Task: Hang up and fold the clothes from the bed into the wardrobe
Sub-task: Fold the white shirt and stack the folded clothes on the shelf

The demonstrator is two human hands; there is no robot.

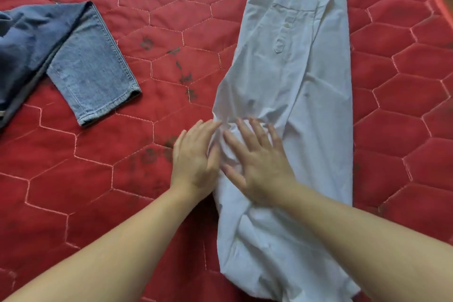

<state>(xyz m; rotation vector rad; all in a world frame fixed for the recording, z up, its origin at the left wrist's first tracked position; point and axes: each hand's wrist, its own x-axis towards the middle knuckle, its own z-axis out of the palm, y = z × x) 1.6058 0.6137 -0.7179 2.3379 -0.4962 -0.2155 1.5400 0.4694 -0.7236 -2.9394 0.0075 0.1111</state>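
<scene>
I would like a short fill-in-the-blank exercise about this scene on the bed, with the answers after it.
1. The white shirt lies folded into a long strip on a quilted mattress of ____ colour.
2. The right hand lies flat with spread fingers on the ____.
3. The left hand touches the shirt's ____ edge.
4. The garment at the far left is a pair of blue ____.

Answers: red; shirt; left; jeans

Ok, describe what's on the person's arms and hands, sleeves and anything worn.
Both forearms are bare up to the frame edge, with no sleeves in view. The left hand and the right hand wear no gloves, and no rings, watch or bracelets show on the fingers or wrists.
</scene>
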